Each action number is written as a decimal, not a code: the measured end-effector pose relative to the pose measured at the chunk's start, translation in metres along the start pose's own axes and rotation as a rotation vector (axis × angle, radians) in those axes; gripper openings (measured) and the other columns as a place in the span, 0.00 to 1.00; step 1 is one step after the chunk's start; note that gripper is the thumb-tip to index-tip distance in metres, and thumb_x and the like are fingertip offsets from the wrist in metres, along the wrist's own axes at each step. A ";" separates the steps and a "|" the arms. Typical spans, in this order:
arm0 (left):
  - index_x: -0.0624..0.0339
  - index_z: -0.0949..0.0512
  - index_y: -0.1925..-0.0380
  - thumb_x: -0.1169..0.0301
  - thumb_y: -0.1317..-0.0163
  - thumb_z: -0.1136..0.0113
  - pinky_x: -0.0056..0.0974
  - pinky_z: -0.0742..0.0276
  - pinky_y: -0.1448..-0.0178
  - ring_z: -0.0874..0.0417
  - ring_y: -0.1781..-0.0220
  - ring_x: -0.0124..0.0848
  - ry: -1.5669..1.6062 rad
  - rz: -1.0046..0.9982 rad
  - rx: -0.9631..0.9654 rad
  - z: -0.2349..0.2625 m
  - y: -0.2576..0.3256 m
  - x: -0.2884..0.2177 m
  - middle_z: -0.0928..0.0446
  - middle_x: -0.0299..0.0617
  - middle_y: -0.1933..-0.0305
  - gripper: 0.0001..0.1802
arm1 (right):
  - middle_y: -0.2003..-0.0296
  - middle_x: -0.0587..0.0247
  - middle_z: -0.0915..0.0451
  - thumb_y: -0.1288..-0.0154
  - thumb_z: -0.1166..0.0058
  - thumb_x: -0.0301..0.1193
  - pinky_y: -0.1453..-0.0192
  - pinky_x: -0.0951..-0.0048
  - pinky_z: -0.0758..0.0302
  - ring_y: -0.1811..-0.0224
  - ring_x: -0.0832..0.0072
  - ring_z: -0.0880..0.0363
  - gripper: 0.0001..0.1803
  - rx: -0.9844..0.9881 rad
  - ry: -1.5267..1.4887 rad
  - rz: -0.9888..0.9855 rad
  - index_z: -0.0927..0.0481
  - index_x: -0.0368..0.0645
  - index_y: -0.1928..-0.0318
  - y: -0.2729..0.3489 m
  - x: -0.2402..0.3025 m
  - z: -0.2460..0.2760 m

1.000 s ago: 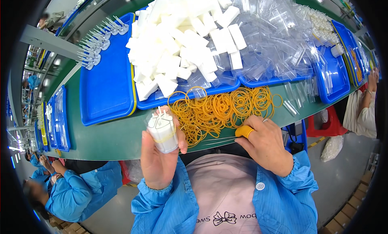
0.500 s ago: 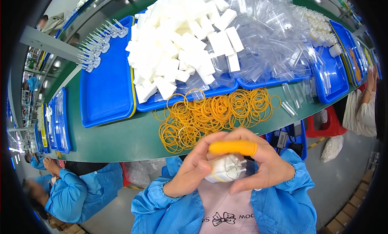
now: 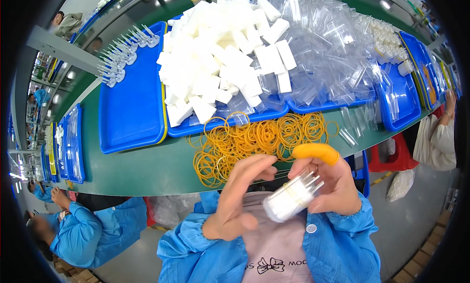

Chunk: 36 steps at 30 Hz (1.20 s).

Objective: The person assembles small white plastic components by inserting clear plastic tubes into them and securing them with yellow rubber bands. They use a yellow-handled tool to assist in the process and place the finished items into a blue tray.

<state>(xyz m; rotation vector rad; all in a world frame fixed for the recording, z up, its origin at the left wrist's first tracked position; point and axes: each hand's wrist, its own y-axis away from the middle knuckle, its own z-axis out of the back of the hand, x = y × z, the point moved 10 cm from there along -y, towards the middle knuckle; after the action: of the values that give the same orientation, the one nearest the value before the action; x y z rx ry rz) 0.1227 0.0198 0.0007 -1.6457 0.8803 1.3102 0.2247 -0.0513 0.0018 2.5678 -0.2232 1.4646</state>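
My right hand (image 3: 338,187), with an orange finger cot (image 3: 316,153) on one finger, grips a white bundle (image 3: 290,201) between fingers and thumb. The bundle is tilted: its rounded end points down left, and several thin white prongs stick out at the upper right. A yellowish band circles it near the prongs. To its left is my left hand (image 3: 237,200), apart from the bundle, fingers stretched and curved, thumb spread away. Faint thin lines run between the left fingertips and the right hand; what they are I cannot make out. Loose orange rubber bands (image 3: 264,138) lie just beyond both hands.
White foam-like blocks (image 3: 210,58) and clear plastic sleeves (image 3: 333,53) are heaped on blue trays. At left, a blue tray (image 3: 132,107) holds white nozzle-like parts (image 3: 117,60). A smaller blue tray (image 3: 404,104) stands right on the green table (image 3: 132,173). Co-workers (image 3: 83,231) sit either side.
My left hand has come off the bundle and opened to the left. The bundle has turned in my right hand, its prongs now pointing upper right.
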 end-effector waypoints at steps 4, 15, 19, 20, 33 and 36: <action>0.65 0.41 0.36 0.54 0.56 0.27 0.50 0.42 0.34 0.38 0.34 0.50 -0.226 -0.095 0.169 -0.005 -0.011 -0.031 0.40 0.55 0.34 0.50 | 0.50 0.54 0.26 0.49 0.35 0.26 0.41 0.68 0.31 0.47 0.68 0.25 0.45 0.130 -0.254 -0.120 0.46 0.38 0.33 -0.005 -0.011 -0.005; 0.64 0.34 0.42 0.71 0.64 0.22 0.47 0.34 0.38 0.28 0.40 0.46 -0.474 -0.168 0.030 0.002 -0.016 -0.049 0.27 0.52 0.44 0.45 | 0.38 0.53 0.36 0.48 0.35 0.25 0.38 0.66 0.33 0.42 0.67 0.30 0.49 -0.013 -0.207 -0.119 0.52 0.39 0.31 -0.005 -0.021 -0.001; 0.63 0.39 0.39 0.71 0.63 0.22 0.46 0.33 0.37 0.27 0.40 0.46 -0.502 -0.141 0.028 0.006 -0.014 -0.047 0.28 0.55 0.43 0.50 | 0.38 0.52 0.38 0.53 0.30 0.30 0.39 0.65 0.33 0.41 0.65 0.32 0.53 -0.011 0.197 0.079 0.50 0.40 0.31 -0.003 -0.005 -0.006; 0.64 0.41 0.38 0.70 0.64 0.21 0.46 0.34 0.37 0.27 0.40 0.46 -0.457 -0.115 0.026 0.009 -0.014 -0.041 0.29 0.56 0.43 0.51 | 0.39 0.52 0.38 0.55 0.28 0.32 0.39 0.65 0.33 0.41 0.64 0.32 0.53 -0.019 0.334 0.153 0.49 0.40 0.31 -0.001 0.002 -0.007; 0.65 0.52 0.32 0.49 0.55 0.27 0.44 0.35 0.38 0.33 0.38 0.38 0.178 0.186 -0.099 0.013 -0.009 0.012 0.42 0.51 0.35 0.59 | 0.50 0.52 0.29 0.61 0.32 0.25 0.46 0.64 0.28 0.48 0.58 0.27 0.36 -0.258 1.078 0.442 0.27 0.35 0.45 0.010 0.041 -0.020; 0.62 0.50 0.33 0.63 0.47 0.31 0.38 0.36 0.39 0.31 0.43 0.33 0.258 0.265 -0.090 0.005 -0.013 0.024 0.39 0.44 0.41 0.48 | 0.50 0.52 0.29 0.61 0.33 0.22 0.47 0.62 0.27 0.49 0.55 0.27 0.33 -0.157 1.188 0.546 0.26 0.34 0.48 0.005 0.040 -0.036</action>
<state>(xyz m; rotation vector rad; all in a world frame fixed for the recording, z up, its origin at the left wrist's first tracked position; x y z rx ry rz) 0.1373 0.0290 -0.0212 -1.8445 1.2449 1.3473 0.2133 -0.0499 0.0552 1.1737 -0.8081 2.6882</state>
